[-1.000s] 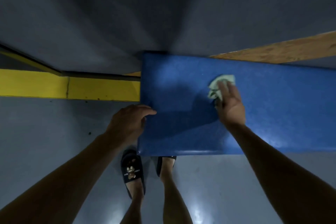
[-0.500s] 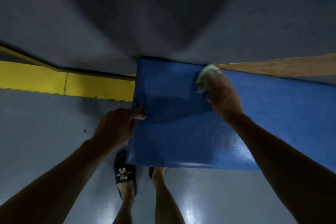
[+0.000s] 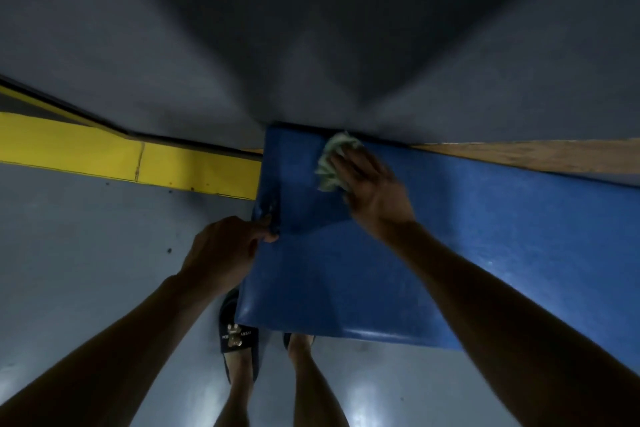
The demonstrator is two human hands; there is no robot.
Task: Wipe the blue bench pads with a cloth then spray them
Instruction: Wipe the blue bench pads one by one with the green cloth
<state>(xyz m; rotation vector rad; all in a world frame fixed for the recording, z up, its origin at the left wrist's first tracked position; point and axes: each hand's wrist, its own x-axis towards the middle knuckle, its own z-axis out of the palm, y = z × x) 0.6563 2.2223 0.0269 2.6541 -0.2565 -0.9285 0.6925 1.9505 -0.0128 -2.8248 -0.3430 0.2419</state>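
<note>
Wiping under way at the far left corner of the blue pad (image 3: pixel 467 253), close to where the pad meets the grey wall (image 3: pixel 173 45). Right hand (image 3: pixel 372 192) laid flat on the pad, fingers pressed together over a crumpled pale green cloth (image 3: pixel 330 163), most of the cloth bunched beyond the fingertips. Left hand (image 3: pixel 225 250) curled at the pad's left edge, fingertips pinching or bracing the rim; hard to tell which in the dim light. Pad resting on a table, a strip of bare wood (image 3: pixel 536 156) showing behind the pad's far edge on the right. Yellow ledge (image 3: pixel 138 156) running off to the left of the pad along the wall. Sandalled feet (image 3: pixel 239 343) on the grey floor (image 3: pixel 86 270) just under the pad's near edge.

Judging by this alone: first step in hand, probably early or midway, with the corner being covered and the long stretch of pad to the right looking glossy but not clearly wiped or unwiped. Spraying not yet begun, by all signs: no spray bottle anywhere around the pad. No other pads in sight, so no telling how many remain. No containers visible, nothing held in any.
</note>
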